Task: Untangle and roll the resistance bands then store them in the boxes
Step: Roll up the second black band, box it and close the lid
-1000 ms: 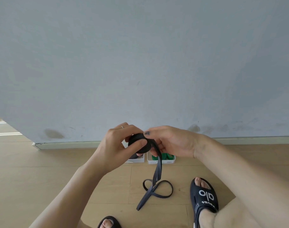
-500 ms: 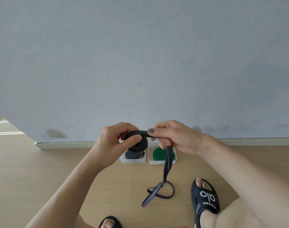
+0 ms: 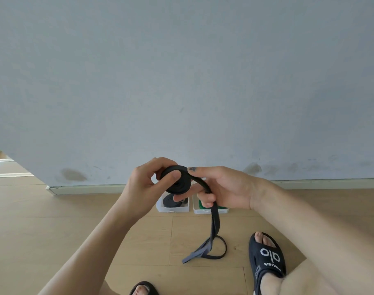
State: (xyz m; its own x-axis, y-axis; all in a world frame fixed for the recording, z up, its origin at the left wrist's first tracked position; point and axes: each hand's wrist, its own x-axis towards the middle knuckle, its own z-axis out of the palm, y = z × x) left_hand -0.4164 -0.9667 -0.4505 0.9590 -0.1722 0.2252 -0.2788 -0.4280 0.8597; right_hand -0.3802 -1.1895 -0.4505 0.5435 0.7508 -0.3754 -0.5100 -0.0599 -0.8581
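My left hand (image 3: pixel 145 186) grips a partly rolled black resistance band (image 3: pixel 178 184), thumb pressed on the coil's face. My right hand (image 3: pixel 220 188) pinches the band's loose strap just right of the coil, fingers curled round it. The free tail (image 3: pixel 213 228) hangs down to the wooden floor and ends in a small loop. Behind my hands stand two white boxes against the wall: the left box (image 3: pixel 160 206) holds a rolled black band (image 3: pixel 171 201), and the right box (image 3: pixel 209 210) holds a green band (image 3: pixel 201 204), mostly hidden by my right hand.
A grey wall (image 3: pixel 181 81) with a pale skirting board (image 3: pixel 86 189) rises right behind the boxes. My feet in black slides sit at the bottom, the right slide (image 3: pixel 267 260) close to the band's tail, the left slide (image 3: pixel 143 288) at the frame edge.
The coil has grown as more strap was wound on. The hanging tail has shortened and shifted right, and its loop on the floor has become smaller. Both hands rose slightly.
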